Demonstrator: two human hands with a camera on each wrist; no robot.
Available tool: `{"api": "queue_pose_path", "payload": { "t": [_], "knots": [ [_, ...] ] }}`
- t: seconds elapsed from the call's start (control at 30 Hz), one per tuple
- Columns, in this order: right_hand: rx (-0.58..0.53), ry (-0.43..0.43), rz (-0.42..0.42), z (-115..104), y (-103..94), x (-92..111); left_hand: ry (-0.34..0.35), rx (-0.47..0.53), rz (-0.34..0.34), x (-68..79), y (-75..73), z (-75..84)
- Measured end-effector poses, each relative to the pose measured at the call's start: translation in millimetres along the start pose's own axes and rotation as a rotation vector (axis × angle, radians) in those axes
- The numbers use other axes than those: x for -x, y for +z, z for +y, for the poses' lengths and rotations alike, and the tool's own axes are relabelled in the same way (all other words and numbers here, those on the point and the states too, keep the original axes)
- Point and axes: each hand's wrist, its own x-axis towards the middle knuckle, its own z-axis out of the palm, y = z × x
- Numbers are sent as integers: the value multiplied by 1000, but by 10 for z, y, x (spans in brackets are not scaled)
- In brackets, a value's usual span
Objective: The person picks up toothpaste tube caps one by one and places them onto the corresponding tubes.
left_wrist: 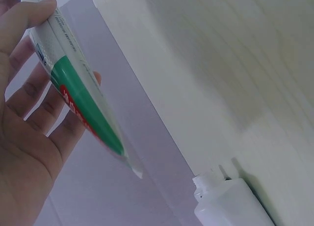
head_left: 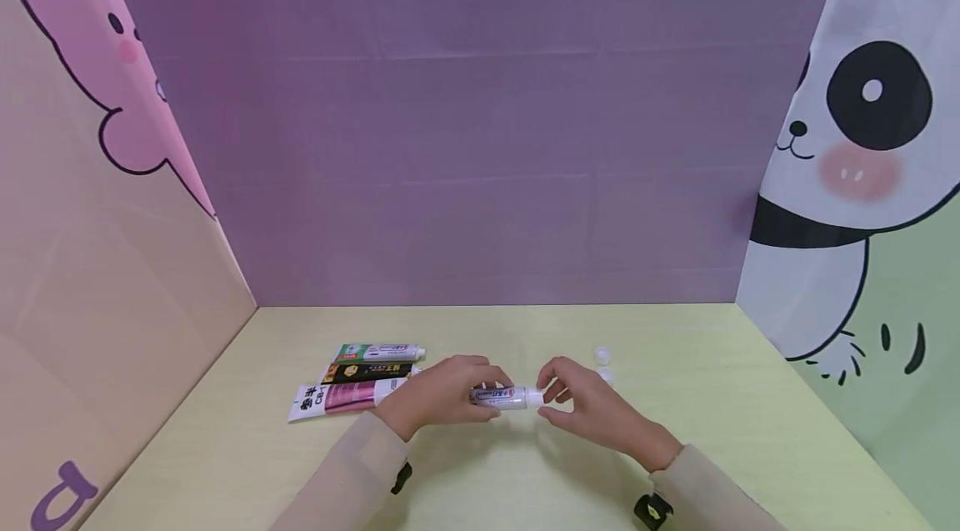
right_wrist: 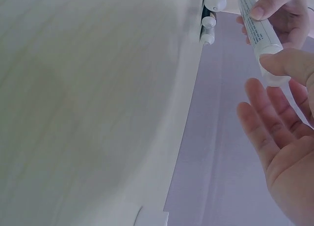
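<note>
My left hand holds a toothpaste tube above the table, thumb on the near side and fingers behind. The tube is white with a green and red band, seen in the left wrist view. At its right end is a white cap, which the thumb and a finger of my right hand pinch; the other fingers are spread loosely. To the left lie three more toothpaste tubes side by side: a green and white one, a black one and a pink and white one.
Two small white caps lie on the pale table, behind my right hand. In the left wrist view, a lying tube shows a bare threaded neck. A purple panel stands at the back, with printed panels on both sides.
</note>
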Motion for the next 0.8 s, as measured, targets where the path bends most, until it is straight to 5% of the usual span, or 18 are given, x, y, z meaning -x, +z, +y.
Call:
{"api": "queue_pose_path", "payload": {
  "t": [0.8],
  "knots": [
    [-17,105,-31,22,22,-23,8,-24,8,14,-10,-39]
  ]
}}
